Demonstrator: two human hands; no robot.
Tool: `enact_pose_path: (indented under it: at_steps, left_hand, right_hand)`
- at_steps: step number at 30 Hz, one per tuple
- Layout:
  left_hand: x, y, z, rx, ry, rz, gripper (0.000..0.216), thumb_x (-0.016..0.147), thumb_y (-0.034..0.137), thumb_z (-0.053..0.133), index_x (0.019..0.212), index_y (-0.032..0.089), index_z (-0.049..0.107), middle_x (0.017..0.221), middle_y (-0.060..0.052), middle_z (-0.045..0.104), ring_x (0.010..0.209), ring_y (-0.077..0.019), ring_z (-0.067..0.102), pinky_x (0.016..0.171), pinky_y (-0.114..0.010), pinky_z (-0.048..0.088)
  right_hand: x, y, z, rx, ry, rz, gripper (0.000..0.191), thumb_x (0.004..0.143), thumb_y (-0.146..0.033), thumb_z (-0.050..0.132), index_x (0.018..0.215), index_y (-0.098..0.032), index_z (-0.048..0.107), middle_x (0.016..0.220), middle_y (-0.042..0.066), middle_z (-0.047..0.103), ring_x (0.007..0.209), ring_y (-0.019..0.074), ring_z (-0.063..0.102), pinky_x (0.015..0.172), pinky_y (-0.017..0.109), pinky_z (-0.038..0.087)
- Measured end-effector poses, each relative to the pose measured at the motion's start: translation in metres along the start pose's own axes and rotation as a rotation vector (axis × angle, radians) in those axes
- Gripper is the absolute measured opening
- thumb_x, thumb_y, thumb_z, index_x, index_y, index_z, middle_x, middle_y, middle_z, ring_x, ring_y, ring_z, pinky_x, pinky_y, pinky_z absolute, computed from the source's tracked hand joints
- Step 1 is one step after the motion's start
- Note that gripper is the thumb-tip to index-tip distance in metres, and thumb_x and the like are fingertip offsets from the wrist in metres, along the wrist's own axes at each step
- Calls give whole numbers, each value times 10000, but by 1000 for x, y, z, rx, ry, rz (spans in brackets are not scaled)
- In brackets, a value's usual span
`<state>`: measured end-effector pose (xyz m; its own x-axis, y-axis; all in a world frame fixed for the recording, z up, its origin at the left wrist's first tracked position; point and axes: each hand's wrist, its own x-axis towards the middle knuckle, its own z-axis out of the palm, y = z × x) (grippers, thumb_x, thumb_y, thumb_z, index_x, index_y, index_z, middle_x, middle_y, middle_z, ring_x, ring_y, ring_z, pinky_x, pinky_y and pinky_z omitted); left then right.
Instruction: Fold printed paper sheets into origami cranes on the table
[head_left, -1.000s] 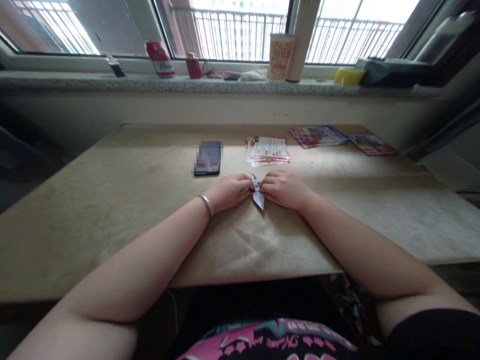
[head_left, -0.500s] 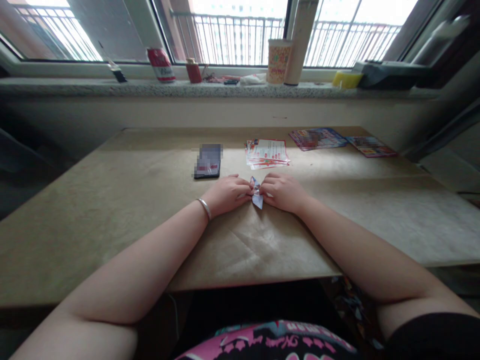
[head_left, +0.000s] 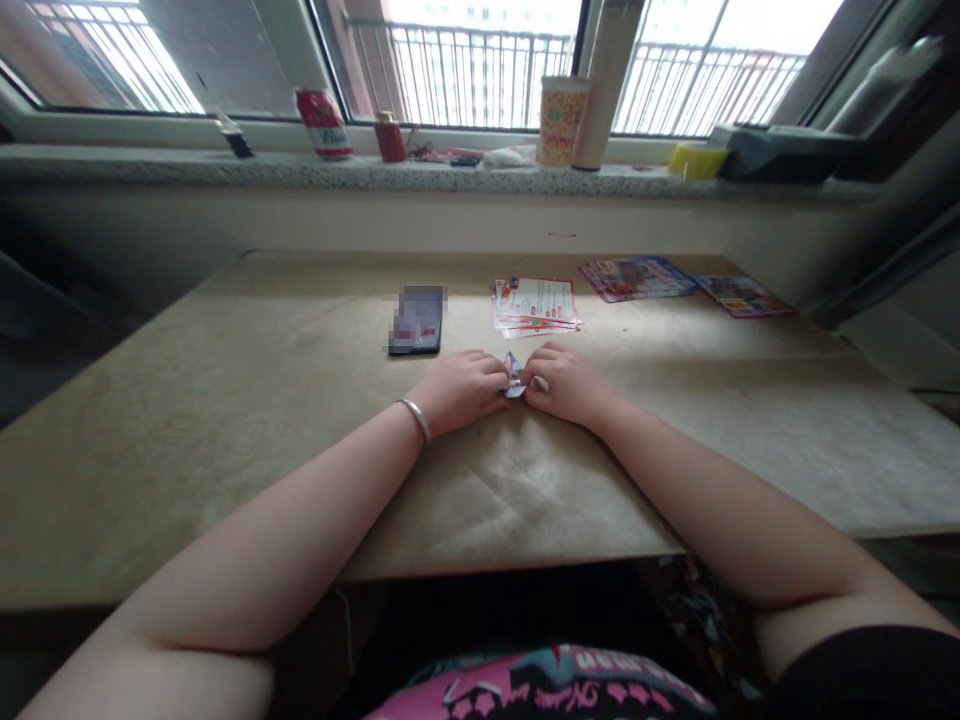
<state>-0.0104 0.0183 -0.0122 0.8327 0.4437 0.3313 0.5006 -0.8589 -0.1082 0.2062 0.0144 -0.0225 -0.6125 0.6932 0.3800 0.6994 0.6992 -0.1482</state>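
Observation:
Between my two hands, a small piece of folded paper [head_left: 514, 377] with white, blue and red print lies low over the table. My left hand [head_left: 466, 390], with a silver bangle at the wrist, pinches its left side. On the other side my right hand [head_left: 564, 385] pinches the right part with curled fingers. Fingers of both hands cover much of the paper, so its full shape is hidden. Beyond the hands lies a pile of printed paper sheets [head_left: 535, 303]. A dark phone [head_left: 417, 322] rests on the table past my left hand.
The beige table [head_left: 247, 400] reaches to the wall below the window. Colourful booklets [head_left: 641, 277] lie at the far right. On the sill [head_left: 270, 172] stand a red and white can [head_left: 324, 125], a red bottle [head_left: 390, 138], a patterned cup [head_left: 562, 122] and a yellow object [head_left: 697, 161].
The folded paper's lower tip, which pointed toward me, no longer sticks out and the paper looks shorter. My fingers have shifted slightly around it.

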Motion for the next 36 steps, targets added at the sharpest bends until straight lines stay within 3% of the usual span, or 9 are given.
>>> enact_pose_path:
  at_steps: [4, 10, 15, 20, 26, 36]
  left_hand:
    - [2, 4, 3, 42, 13, -68, 165, 909, 253, 507, 912, 191, 660, 974, -59, 699, 927, -183, 646, 814, -310, 506]
    - [7, 10, 5, 8, 7, -192, 162, 860, 204, 504, 850, 171, 662, 919, -72, 711, 873, -191, 659, 1019, -419, 419]
    - [8, 10, 5, -73, 5, -261, 166, 850, 221, 514, 850, 196, 678, 947, -51, 704, 940, -195, 643, 1116, -471, 304]
    - [9, 7, 12, -184, -13, -389, 148, 844, 263, 557, 828, 194, 687, 1061, -69, 673, 1018, -224, 606, 1051, -484, 379]
    - [6, 2, 18, -276, 6, -433, 167, 869, 276, 549, 846, 179, 684, 1053, -91, 674, 1116, -236, 574, 1003, -414, 438]
    - [13, 1, 18, -242, 5, -545, 154, 834, 289, 572, 763, 178, 651, 882, -66, 686, 920, -236, 615, 924, -424, 447]
  right_hand:
    - [0, 2, 2, 71, 17, 15, 97, 759, -202, 597, 781, -198, 691, 849, 55, 684, 868, 210, 558, 801, 322, 439]
    - [0, 5, 4, 93, 24, 27, 85, 765, -215, 608, 800, -195, 683, 866, 58, 691, 880, 215, 556, 841, 341, 437]
    - [2, 7, 6, 87, 10, 6, 82, 776, -199, 595, 771, -197, 677, 913, 53, 696, 905, 214, 552, 874, 349, 423]
    - [5, 6, 8, 98, -4, 20, 78, 791, -214, 587, 762, -183, 653, 1013, 79, 681, 994, 227, 533, 921, 369, 401]
    - [5, 9, 10, 154, 17, 125, 146, 843, -279, 566, 785, -189, 665, 882, 67, 694, 912, 212, 565, 875, 357, 402]
    - [9, 6, 14, 220, 87, 291, 97, 753, -245, 643, 678, -193, 676, 717, 32, 684, 731, 172, 566, 704, 288, 403]
